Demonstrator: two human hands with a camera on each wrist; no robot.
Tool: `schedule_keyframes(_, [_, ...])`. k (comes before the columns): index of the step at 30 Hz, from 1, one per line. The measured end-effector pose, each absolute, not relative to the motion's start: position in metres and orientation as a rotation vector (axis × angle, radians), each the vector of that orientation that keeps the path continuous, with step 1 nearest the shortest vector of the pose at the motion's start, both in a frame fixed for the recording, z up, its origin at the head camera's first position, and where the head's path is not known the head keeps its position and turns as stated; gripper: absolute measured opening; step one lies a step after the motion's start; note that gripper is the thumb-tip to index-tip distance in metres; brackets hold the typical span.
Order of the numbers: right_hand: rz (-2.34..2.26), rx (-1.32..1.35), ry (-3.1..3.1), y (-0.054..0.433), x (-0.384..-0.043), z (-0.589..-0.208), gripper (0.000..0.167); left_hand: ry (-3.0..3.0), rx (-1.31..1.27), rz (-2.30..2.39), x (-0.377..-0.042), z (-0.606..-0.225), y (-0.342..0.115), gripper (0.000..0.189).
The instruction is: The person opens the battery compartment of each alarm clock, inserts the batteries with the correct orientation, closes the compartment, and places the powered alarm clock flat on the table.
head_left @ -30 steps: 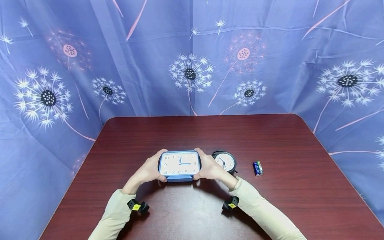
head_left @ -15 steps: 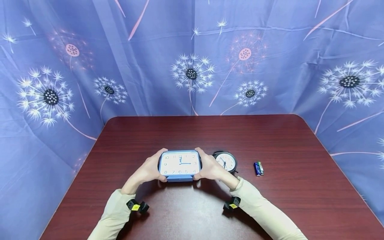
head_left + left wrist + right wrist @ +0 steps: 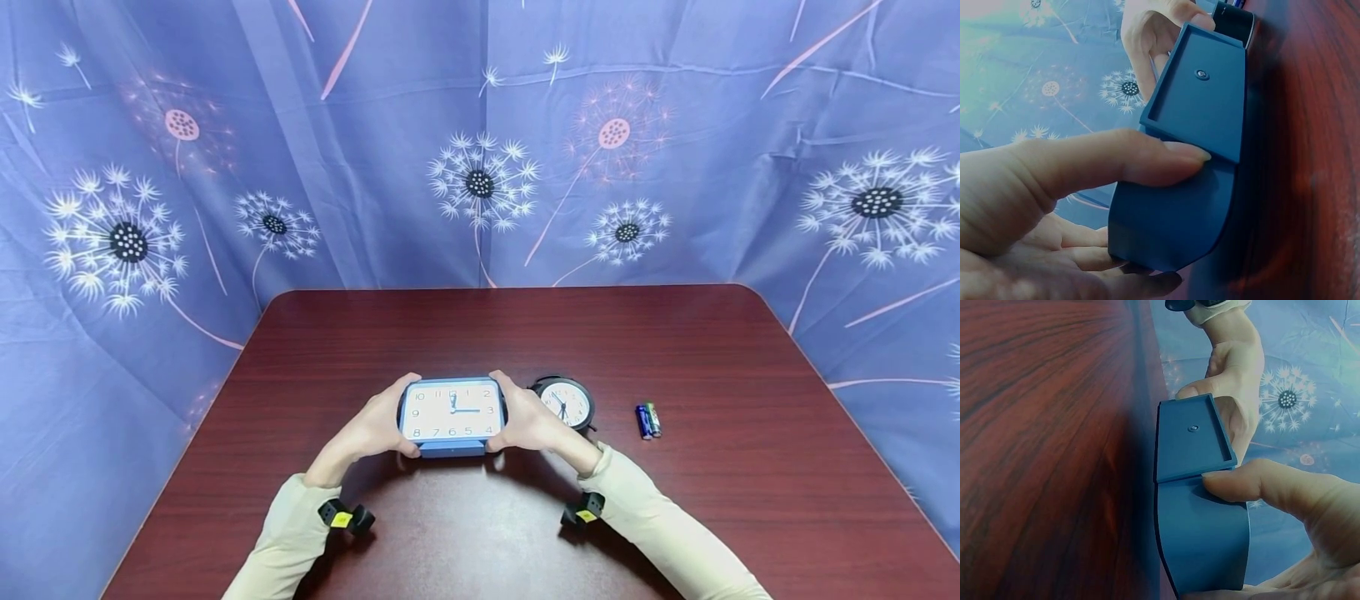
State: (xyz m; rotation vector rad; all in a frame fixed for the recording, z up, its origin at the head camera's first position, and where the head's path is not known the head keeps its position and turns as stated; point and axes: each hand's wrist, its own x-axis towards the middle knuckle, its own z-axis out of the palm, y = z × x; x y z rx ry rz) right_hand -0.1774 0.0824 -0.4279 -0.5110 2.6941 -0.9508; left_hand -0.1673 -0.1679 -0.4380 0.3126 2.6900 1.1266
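A blue rectangular clock (image 3: 452, 412) with a white face is gripped at both ends, face up toward the head camera. My left hand (image 3: 372, 423) holds its left end, thumb along the bottom side and fingers around the far side. My right hand (image 3: 527, 419) grips the right end the same way. In the left wrist view the clock's underside (image 3: 1200, 94) shows a raised base with one screw, and the left thumb presses beside it. The right wrist view shows the right thumb on the clock's bottom (image 3: 1204, 519) near that base. The fingers behind the clock are partly hidden.
A round black alarm clock (image 3: 564, 405) lies just right of my right hand, partly covered by it. Farther right, two batteries (image 3: 648, 421), one blue and one green, lie side by side on the dark red table (image 3: 712, 350). A blue dandelion-print curtain (image 3: 360, 167) hangs behind.
Both hands keep their grip on the blue clock, which stays almost in place. The whole head view shifts slightly; the alarm clock and batteries lie as before.
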Motion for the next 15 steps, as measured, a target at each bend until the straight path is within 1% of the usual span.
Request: schedule_keyframes(15, [-0.965,-0.519,2.682,0.0852,-0.1771,-0.4238,0.109,2.690,0.356,1.132,-0.1655,-0.4333,-0.1676,0.110])
